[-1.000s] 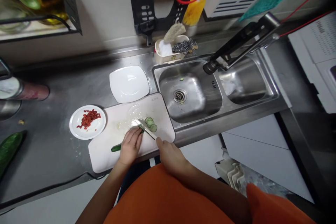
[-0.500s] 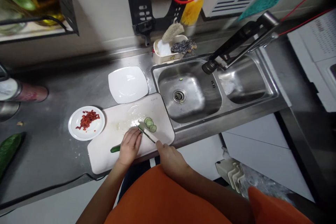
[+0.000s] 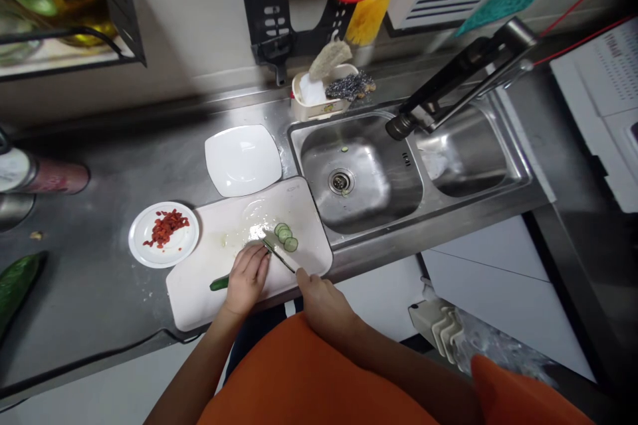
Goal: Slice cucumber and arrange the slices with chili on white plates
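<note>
I'm watching the cucumber piece (image 3: 219, 283) from afar; it is lying on the pale cutting board (image 3: 194, 302), with only its far-left end showing clearly from under the left hand (image 3: 248, 272). That hand is grasping it, fingers bunched over the cucumber. The right hand (image 3: 321, 295) is gripping the knife (image 3: 280, 257) by its handle, and the blade is standing right beside the left fingertips. I can't tell how deep the edge is sitting in the cucumber. Several round slices (image 3: 285, 235) are lying just beyond the blade, overlapping one another.

I'm judging slicing to be the step in hand. The next cut, as I'm reading it, is calling for a firm left hold, fingertips tucked back, and a straight downward push. The closeness of fingers and blade is worrying me most.

Further out, a square white plate (image 3: 243, 159) is sitting just behind the board, and a round plate (image 3: 188, 244) bearing chopped red pieces (image 3: 169, 227) is resting at its left edge. A second cucumber (image 3: 17, 282) is lying well apart on the counter (image 3: 109, 153). The sink (image 3: 371, 196) is opening to the right; nothing is standing in the knife's way that I'm seeing, apart from those fingertips.
</note>
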A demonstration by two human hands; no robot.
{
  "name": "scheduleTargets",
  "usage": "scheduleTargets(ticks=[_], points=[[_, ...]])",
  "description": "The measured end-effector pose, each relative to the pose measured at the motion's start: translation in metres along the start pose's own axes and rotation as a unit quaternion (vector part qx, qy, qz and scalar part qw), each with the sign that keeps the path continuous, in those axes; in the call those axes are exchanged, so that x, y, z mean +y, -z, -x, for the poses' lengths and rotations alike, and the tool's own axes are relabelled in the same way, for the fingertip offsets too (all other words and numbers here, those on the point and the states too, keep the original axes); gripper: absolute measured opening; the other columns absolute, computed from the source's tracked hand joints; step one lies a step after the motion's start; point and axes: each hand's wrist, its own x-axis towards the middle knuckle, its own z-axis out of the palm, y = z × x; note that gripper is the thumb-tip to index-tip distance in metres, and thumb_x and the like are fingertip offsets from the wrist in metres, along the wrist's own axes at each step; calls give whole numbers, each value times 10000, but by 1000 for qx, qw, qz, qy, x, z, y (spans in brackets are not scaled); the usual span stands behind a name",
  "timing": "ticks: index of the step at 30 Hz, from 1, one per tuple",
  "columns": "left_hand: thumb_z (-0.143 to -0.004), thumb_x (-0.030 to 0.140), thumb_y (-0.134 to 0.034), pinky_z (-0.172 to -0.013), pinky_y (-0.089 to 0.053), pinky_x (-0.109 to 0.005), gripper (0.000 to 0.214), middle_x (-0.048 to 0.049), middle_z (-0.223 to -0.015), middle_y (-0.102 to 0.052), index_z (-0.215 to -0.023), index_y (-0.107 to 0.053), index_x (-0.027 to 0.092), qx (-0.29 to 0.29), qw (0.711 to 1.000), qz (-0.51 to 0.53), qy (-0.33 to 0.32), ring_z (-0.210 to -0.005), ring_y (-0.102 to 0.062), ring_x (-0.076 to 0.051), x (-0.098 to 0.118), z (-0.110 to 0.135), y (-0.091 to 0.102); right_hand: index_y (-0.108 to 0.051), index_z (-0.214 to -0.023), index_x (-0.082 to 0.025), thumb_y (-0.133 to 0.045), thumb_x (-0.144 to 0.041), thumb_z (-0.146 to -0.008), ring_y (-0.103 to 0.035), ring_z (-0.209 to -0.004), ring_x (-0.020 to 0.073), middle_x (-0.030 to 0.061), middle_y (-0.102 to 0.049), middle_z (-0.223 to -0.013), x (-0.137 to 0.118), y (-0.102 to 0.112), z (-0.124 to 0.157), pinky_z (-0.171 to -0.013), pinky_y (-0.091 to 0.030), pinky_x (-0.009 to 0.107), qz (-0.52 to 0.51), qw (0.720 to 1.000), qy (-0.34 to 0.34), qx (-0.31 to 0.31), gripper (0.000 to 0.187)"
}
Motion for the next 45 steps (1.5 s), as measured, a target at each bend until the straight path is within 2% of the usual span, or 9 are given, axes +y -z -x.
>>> scheduleTargets(ticks=[17, 36, 45], points=[[-851, 162, -524, -929, -481, -417, 211, -76, -1005, -655, -1049, -595, 183, 2, 1000, 17, 7, -1001, -595, -200, -1, -1, 0, -480, -1109, -156, -359, -18, -809, -636, -895, 231, 117, -649, -879, -2, 12, -8, -683, -455, 264, -6, 1000, 21, -15, 352], [-853, 140, -524, -933, -486, -418, 227, -70, -1023, -665, -1062, -599, 183, -7, 1000, 15, 7, -1008, -605, -200, 0, -2, 1, -500, -1166, -135, -256, -36, -871, -624, -879, 197, 111, -653, -924, -3, -13, -43, -724, -448, 260, -6, 997, 51, 50, 395], [-857, 153, -524, -952, -474, -419, 262, -75, -1056, -650, -1111, -577, 180, -13, 1000, 14, 2, -1039, -587, -199, -2, 2, -1, -470, -1199, -135, -303, -31, -858, -625, -890, 208, 100, -648, -936, 1, -21, -48, -712, -445, 262, -14, 997, 50, 59, 394]])
